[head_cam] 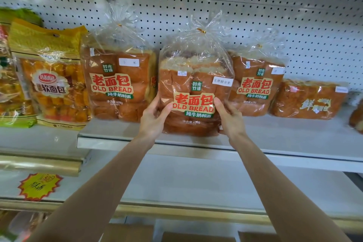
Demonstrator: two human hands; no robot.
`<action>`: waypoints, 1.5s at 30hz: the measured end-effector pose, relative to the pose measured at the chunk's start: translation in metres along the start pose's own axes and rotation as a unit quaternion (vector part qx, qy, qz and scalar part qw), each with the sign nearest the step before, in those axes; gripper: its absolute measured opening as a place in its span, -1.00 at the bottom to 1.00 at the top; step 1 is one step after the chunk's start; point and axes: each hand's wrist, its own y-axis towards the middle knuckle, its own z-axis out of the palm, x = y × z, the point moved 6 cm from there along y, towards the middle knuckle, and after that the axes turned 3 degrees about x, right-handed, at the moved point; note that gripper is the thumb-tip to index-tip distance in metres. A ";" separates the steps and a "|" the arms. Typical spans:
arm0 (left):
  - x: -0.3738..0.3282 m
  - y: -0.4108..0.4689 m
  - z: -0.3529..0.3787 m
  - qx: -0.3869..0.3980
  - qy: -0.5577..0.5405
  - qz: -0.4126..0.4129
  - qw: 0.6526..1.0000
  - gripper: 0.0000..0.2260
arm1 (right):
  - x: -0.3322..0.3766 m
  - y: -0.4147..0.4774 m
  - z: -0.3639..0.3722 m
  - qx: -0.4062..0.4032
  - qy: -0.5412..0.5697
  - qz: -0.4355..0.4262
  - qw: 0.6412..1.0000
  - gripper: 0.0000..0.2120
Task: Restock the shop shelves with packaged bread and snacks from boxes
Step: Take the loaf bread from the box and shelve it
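Two grips are closed on a red-labelled clear plastic bag of brown bread (pixel 194 94): the left grip (pixel 155 116) at its lower left, the right grip (pixel 230 118) at its lower right. The bag is held upright at the front of the white metal shelf (pixel 294 143), in front of two similar bags (pixel 115 80). Released this near the edge, it could topple forward; the loaf could be crushed by squeezing. Whether its base rests there cannot be told; fingers behind are hidden.
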 end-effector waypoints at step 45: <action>0.019 0.043 0.003 0.023 0.043 0.012 0.999 -0.50 | -0.017 0.048 0.011 0.011 -0.027 -0.039 0.999 -0.71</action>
